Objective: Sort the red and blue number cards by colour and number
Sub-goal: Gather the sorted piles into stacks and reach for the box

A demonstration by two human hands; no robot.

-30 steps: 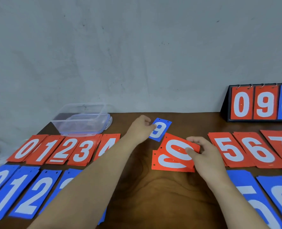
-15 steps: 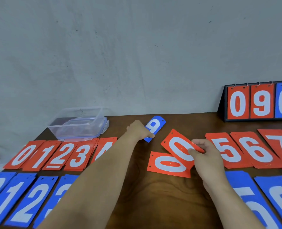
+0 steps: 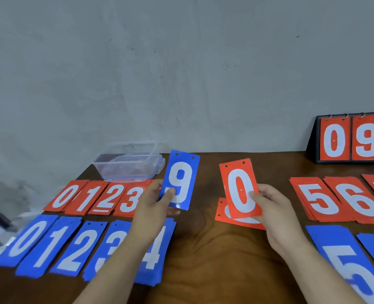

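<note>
The left hand (image 3: 152, 205) pinches the blue 9 (image 3: 181, 172) at its near end, thumb on the face, and holds it up over the middle of the counter (image 3: 203, 249). The right hand (image 3: 271, 209) grips the red 0 (image 3: 238, 183) in the same way, just to the right, above a flat red card (image 3: 223, 217). On the left lie a red row (image 3: 94, 198) far and a blue row (image 3: 50, 249) near. A clear box (image 3: 129, 161) stands far left.
</note>
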